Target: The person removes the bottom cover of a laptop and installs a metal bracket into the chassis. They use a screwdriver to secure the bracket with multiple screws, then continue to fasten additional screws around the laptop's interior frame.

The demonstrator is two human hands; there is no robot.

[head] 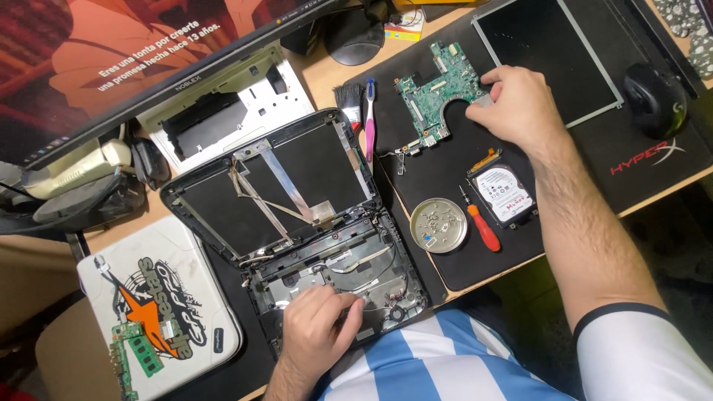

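The opened laptop shell [297, 223] lies stripped on the tabletop [327, 74], its black lid frame tilted back and crossed by flat silver strips, its base nearest the person. On that base, at its near edge, rests the left hand [319, 327], its fingers [349, 312] curled together and pressing down on the bare metal and thin wires inside; whether they pinch anything cannot be told. Right of the shell, across a black mat [594, 156], the right hand [516, 104] sits on the green circuit board [434, 93], its fingers bent and closed on the board's right edge. Between shell and board lie a small black brush [347, 100] and a pink and blue toothbrush [369, 119], side by side. Right of the shell's base stand a round metal tin [439, 225] holding small screws, an orange-handled screwdriver [481, 223] just beside it, and a hard drive [503, 194] touching the screwdriver's far side. Beyond the board lies a bare display panel [549, 52], with a black mouse [653, 96] further right. Left of the shell lies a white cover [160, 312] with a sticker and a green memory stick. Behind the shell a monitor [134, 59] leans over.
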